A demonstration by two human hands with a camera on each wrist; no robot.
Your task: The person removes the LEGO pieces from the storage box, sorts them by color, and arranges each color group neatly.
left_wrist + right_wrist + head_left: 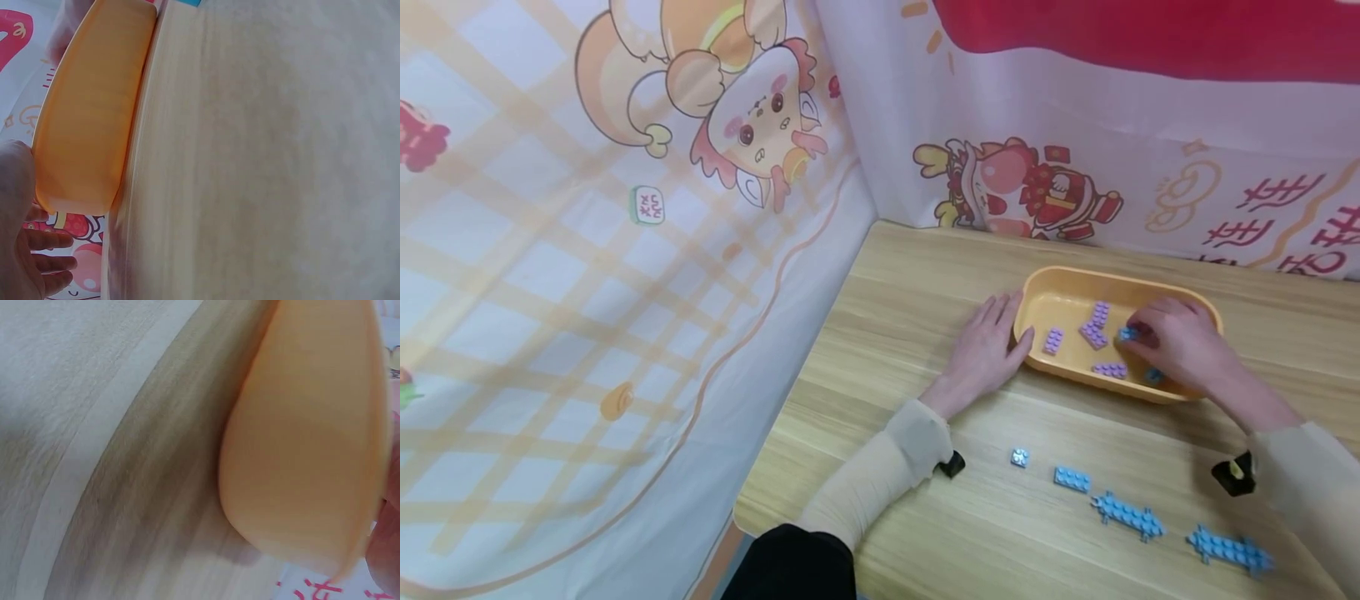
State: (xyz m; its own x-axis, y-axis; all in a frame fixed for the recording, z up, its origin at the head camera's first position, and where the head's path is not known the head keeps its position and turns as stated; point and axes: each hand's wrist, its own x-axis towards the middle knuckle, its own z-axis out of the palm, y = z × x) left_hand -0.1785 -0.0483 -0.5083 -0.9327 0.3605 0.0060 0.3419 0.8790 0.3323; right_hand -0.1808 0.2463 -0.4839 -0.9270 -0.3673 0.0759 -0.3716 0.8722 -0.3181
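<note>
At the left, the left hand is being rested against the tray, fingers nearly straight, nothing being gripped; the tray is probably being steadied so. Inside, loose purple bricks are being seen. Further right, in the tray, a blue brick is being pinched by the right hand; neighbouring bricks should be avoided when lifting.

Your right hand pinches a small blue brick between its fingertips; beneath them, the orange tray sits upright, its end touching your left hand.
</note>
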